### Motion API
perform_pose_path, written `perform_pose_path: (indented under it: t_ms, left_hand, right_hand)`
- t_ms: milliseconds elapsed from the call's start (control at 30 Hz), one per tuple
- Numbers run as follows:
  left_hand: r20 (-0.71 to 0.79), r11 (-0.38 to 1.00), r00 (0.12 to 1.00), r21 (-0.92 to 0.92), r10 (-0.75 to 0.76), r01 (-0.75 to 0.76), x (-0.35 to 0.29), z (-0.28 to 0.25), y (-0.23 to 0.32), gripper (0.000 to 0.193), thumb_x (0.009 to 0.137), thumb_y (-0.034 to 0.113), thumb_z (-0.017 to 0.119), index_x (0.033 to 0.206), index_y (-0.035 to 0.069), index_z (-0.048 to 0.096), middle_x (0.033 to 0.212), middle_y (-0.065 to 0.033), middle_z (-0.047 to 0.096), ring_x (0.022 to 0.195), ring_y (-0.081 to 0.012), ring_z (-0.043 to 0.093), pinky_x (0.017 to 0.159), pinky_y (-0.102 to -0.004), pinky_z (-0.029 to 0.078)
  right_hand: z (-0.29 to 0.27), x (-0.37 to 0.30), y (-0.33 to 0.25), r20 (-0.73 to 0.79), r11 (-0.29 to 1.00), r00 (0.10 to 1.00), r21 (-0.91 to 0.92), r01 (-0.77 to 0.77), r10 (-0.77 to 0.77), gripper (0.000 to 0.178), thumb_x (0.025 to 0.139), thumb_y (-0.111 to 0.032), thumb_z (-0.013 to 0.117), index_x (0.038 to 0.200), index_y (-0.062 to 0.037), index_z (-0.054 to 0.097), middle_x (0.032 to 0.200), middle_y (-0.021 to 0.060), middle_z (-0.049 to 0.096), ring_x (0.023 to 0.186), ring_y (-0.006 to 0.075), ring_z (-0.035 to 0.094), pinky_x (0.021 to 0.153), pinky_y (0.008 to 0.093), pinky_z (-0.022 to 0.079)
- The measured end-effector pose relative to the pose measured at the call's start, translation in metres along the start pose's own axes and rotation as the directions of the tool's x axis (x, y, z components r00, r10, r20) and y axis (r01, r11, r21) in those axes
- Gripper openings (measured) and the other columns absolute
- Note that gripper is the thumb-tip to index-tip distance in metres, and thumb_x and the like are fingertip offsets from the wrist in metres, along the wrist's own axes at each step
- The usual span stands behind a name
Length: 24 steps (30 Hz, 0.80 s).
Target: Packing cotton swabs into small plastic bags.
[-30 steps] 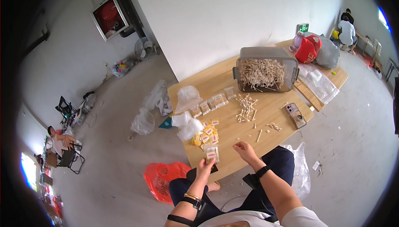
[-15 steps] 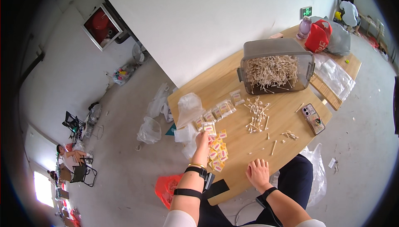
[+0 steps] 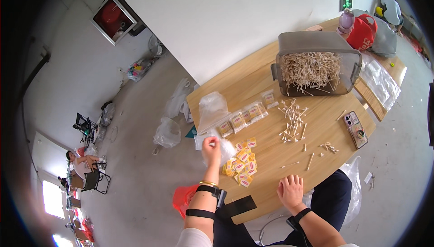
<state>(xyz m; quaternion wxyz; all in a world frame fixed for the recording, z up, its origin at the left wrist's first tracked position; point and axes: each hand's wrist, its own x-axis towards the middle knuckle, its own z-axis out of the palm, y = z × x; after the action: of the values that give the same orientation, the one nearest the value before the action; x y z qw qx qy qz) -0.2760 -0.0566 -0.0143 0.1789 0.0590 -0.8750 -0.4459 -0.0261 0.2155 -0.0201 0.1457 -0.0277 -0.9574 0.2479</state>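
Note:
My left hand (image 3: 211, 151) is closed, its fingers pinching a thin clear plastic bag (image 3: 227, 149) that looks blurred. It is over the left part of the table, beside a pile of yellow-and-white printed cards (image 3: 243, 162). Beyond it runs a row of small clear packs of cotton swabs (image 3: 238, 122), each with a yellow card inside. My right hand (image 3: 290, 190) rests on the table's near edge, holding nothing, fingers slightly bent and laid down. Loose cotton swabs (image 3: 294, 120) lie heaped ahead of that hand.
A grey translucent bin (image 3: 318, 42) lies on its side, full of cotton swabs. A phone (image 3: 355, 129) lies at the right edge. A large clear bag (image 3: 213, 106) covers the left corner. A red bag (image 3: 363, 32) and purple bottle (image 3: 346, 21) stand at the back right.
The swab pack that was in my left hand now lies in the row. That hand has drawn back left and gripped a clear bag. The view has shifted a little; my right hand stays put.

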Motion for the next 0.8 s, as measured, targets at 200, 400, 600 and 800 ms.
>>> perform_pose_path:
  t_ms: [200,400,600,800]
  left_hand:
    - [-0.077,0.945,0.995,0.324,0.061,-0.033,-0.004,-0.056,-0.036,0.023,0.078,0.019,0.082,0.091,0.010,0.066,0.093,-0.0045,0.068,0.085,-0.0222,0.064,0.077,-0.0377,0.050]
    - [0.057,0.825,0.989,0.546,0.136,-0.145,-0.010,-0.037,-0.027,0.035,0.073,0.033,0.085,0.093,0.015,0.064,0.094,-0.0023,0.066,0.097,-0.0259,0.061,0.089,-0.0445,0.044]
    - [0.061,0.799,0.997,0.597,0.038,-0.067,-0.002,-0.023,-0.025,0.033,0.075,0.037,0.082,0.095,0.018,0.063,0.091,0.0011,0.070,0.093,-0.0228,0.065,0.088,-0.0435,0.041]
    - [0.060,0.854,0.998,0.517,0.027,-0.054,-0.002,-0.033,-0.023,0.018,0.080,0.030,0.077,0.087,0.016,0.070,0.081,-0.0034,0.075,0.079,-0.0220,0.070,0.085,-0.0424,0.042]
  right_hand:
    - [0.000,0.001,-0.002,-0.010,1.000,1.000,-0.002,0.013,-0.013,0.016,0.074,-0.017,0.069,0.084,-0.0125,0.057,0.087,0.0087,0.053,0.088,0.0300,0.052,0.079,0.0429,0.040]
    - [0.002,-0.001,-0.001,0.005,0.999,1.000,-0.030,0.015,-0.014,0.017,0.073,-0.018,0.069,0.084,-0.0127,0.057,0.088,0.0089,0.053,0.089,0.0303,0.051,0.080,0.0431,0.039]
    - [0.003,-0.001,-0.002,0.000,1.000,1.000,-0.026,0.013,-0.013,0.017,0.074,-0.018,0.069,0.084,-0.0126,0.057,0.088,0.0089,0.053,0.089,0.0302,0.051,0.079,0.0428,0.039]
    - [-0.002,0.000,-0.005,-0.001,1.000,1.000,-0.020,0.013,-0.013,0.016,0.074,-0.018,0.068,0.084,-0.0123,0.057,0.088,0.0089,0.053,0.089,0.0303,0.052,0.080,0.0429,0.039]
